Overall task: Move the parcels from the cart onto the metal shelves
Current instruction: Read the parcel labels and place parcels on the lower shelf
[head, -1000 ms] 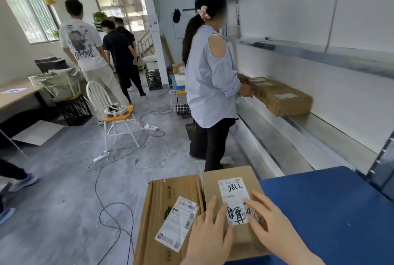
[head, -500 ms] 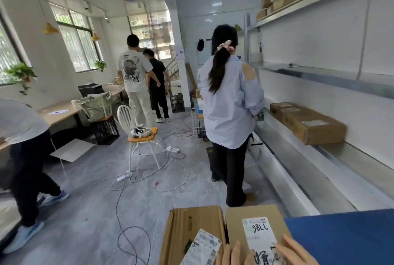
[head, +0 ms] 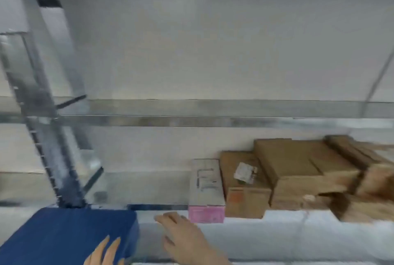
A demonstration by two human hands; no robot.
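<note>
The frame is blurred by motion. I face the metal shelves [head: 191, 120]. Brown cardboard parcels [head: 298, 175] stand in a row on the lower shelf at right, beside a grey box with a pink front [head: 206, 190]. The blue cart top [head: 64, 235] fills the bottom left; no parcel shows on it. My left hand [head: 104, 253] lies over the cart's right edge, fingers apart, holding nothing. My right hand [head: 183, 237] reaches toward the shelf's front edge just left of the pink-fronted box, fingers spread and empty.
A perforated metal upright [head: 49, 136] rises at left behind the cart. The middle shelf and the left part of the lower shelf [head: 138, 188] hold nothing. A white wall backs the shelves.
My view has swung right from the room and the people to the shelves. The two parcels under my hands have gone out of view; both hands now hold nothing.
</note>
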